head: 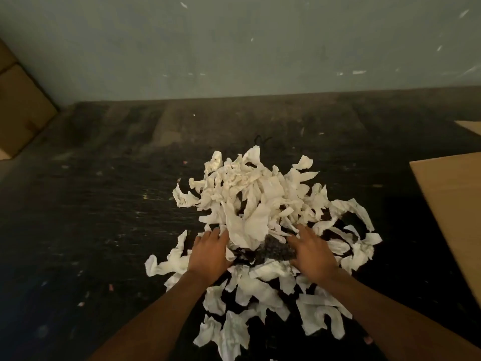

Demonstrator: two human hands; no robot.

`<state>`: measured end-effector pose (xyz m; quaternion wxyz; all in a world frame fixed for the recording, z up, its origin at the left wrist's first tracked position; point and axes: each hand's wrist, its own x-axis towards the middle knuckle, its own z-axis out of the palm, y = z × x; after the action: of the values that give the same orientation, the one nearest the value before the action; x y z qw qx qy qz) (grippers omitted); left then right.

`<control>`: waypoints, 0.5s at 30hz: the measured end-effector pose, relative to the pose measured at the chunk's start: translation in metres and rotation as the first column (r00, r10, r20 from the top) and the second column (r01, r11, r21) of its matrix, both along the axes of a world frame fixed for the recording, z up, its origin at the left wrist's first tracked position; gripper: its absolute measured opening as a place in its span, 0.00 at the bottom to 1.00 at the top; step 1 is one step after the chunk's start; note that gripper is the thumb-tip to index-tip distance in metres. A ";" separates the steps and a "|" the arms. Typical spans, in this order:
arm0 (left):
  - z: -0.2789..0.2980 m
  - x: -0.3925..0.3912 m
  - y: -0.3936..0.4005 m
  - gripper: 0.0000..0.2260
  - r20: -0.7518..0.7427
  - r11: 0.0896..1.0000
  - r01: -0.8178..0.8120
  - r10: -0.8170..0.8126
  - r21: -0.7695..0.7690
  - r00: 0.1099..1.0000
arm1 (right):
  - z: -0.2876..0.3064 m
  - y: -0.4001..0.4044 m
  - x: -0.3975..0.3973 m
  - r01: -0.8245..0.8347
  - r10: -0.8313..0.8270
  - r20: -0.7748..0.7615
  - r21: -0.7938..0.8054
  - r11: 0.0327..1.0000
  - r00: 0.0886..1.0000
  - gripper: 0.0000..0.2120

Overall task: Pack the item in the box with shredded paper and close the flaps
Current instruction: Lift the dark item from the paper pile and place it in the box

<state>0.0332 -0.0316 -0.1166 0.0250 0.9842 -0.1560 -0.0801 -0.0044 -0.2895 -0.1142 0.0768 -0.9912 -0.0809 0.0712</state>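
We gather shredded paper (257,204), left hand (209,252) and right hand (313,252) spread flat; next, scoop toward the cardboard (453,201) at right.

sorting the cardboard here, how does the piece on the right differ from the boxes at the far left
The cardboard sheet on the right shows a broad, flat, plain face, close to the hands and brightly lit. The boxes at the far left stand against the wall as closed blocks, one above another, farther off and in dimmer light. Both are plain brown cardboard, cut off by the frame edge.
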 end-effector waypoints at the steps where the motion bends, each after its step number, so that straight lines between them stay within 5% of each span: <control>1: 0.006 0.000 -0.001 0.32 -0.033 1.000 -0.003 0.002 -0.031 0.999 | 0.004 0.001 0.001 0.007 -0.007 0.001 0.018 1.000 1.000 0.26; 9: 0.063 -0.017 0.016 0.24 -0.176 0.963 -0.177 0.142 -0.203 0.974 | 0.066 0.006 -0.008 0.166 -0.154 -0.066 0.263 0.950 0.986 0.23; 15: 0.129 -0.040 0.031 0.22 -0.114 0.924 -0.237 0.212 -0.300 0.971 | 0.144 0.002 -0.032 0.212 -0.237 0.030 0.349 0.913 0.971 0.26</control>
<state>-0.0064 -0.0004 0.0122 0.1950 0.9753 -0.0516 -0.0900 -0.0365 -0.2873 0.0296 0.2530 -0.9672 0.0197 0.0111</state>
